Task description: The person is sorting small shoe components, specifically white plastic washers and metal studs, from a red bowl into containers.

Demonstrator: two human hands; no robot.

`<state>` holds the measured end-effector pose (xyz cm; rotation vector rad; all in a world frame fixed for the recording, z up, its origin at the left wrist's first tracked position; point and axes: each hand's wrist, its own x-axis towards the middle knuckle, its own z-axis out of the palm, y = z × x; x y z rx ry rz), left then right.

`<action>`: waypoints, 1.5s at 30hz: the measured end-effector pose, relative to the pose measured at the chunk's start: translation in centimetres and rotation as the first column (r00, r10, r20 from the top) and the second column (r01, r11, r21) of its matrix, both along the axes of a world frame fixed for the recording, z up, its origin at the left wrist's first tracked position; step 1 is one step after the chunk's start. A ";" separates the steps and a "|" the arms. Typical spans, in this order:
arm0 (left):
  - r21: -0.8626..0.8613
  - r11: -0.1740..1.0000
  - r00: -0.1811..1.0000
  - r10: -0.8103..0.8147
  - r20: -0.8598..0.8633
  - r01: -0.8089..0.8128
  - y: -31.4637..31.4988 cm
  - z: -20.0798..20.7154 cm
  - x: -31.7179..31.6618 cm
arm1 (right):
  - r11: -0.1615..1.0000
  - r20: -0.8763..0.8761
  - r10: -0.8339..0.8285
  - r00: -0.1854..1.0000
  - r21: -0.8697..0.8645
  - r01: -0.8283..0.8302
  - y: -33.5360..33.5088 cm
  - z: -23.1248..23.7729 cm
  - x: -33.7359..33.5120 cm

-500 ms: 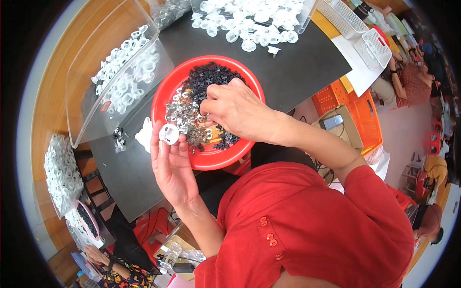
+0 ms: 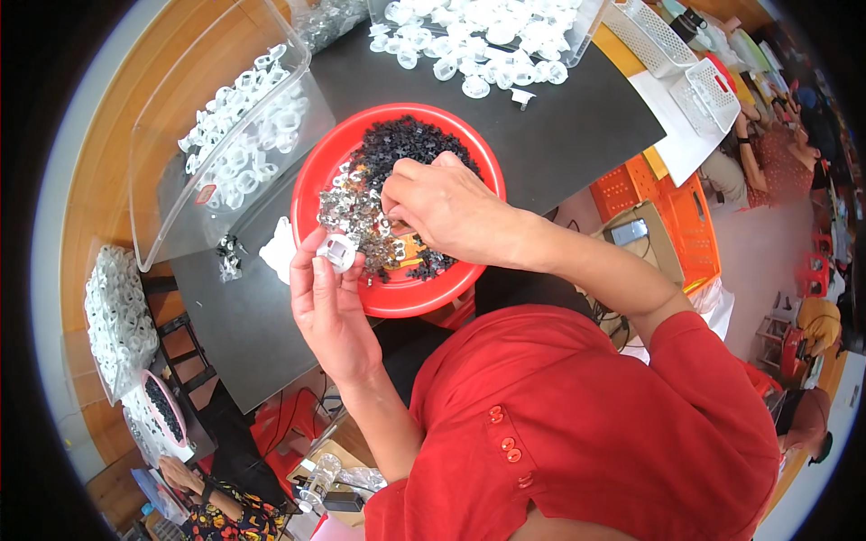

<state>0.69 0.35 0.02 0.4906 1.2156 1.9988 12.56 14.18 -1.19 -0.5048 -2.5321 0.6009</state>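
Bowl (image 2: 317,185) on table (image 2: 577,135), taken as landmark. In bowl: small loose parts (image 2: 397,149). Left of bowl: clear bin (image 2: 171,126) holding ring parts (image 2: 244,149). Behind bowl: second bin (image 2: 577,36) of ring parts. Right of bowl, off table: crate (image 2: 695,221).

A small round white plastic ring part (image 2: 340,252) sits pinched at fingertip height over the rim of a round red plastic basin (image 2: 316,185), which holds heaped small black pieces (image 2: 406,144) and shiny silver metal clips (image 2: 347,206).
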 end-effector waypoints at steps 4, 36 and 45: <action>-0.104 0.990 0.966 0.070 -0.251 -0.099 0.4 0.0 0.8 | 0.965 -0.143 0.006 0.990 -0.258 -0.043 0.1 1.8 0.4; -0.125 0.986 0.957 0.070 -0.282 -0.109 2.0 0.0 2.3 | 0.852 -0.346 -0.067 0.936 -0.507 -0.127 -1.1 2.6 0.8; -0.169 0.972 0.868 0.060 -0.493 -0.163 1.9 0.1 2.5 | 0.930 -0.414 0.001 0.910 -0.333 -0.152 -0.7 2.0 0.6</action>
